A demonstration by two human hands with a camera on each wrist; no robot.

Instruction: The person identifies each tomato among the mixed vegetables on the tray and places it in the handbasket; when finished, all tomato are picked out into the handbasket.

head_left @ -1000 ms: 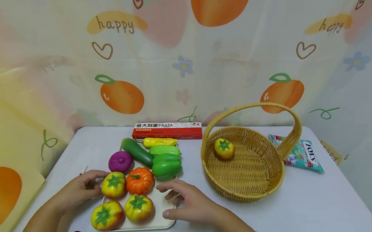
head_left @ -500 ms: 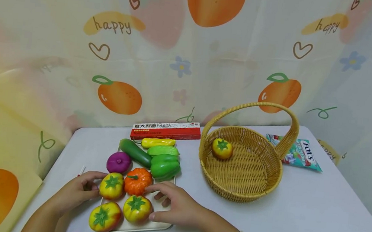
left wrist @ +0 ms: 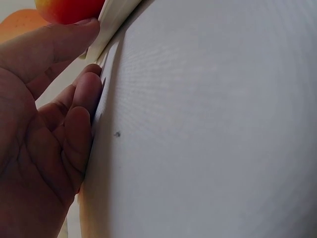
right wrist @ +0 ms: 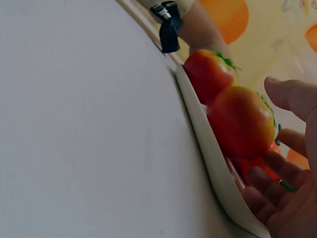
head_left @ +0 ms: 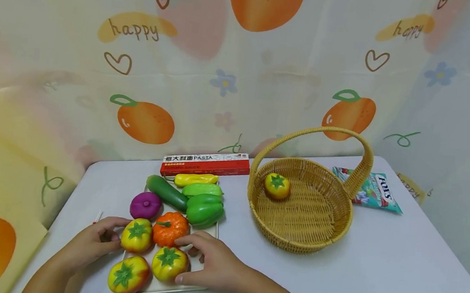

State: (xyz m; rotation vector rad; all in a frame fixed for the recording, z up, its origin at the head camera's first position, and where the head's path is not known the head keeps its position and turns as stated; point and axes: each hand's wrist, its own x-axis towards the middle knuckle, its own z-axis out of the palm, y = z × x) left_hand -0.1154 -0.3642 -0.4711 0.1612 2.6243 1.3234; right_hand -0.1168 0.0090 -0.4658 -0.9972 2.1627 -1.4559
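My right hand curves loosely around the right side of a yellow-red toy tomato on a cream tray. In the right wrist view its fingers stand spread, with a gap between thumb and tomato. At the tray's left edge my left hand lies beside another toy tomato, fingertips right at its side. A third toy tomato sits at the front left corner. Behind them are an orange toy pumpkin, a purple round vegetable and a green bell pepper.
A wicker basket with a tall handle stands to the right, one toy tomato inside. A teal snack bag lies behind it. A pasta box is at the back, near a zucchini and a yellow pepper.
My right hand has moved left from the tray's right side, up to the front tomato. The left hand stays by its tomato. The head view has shifted slightly.
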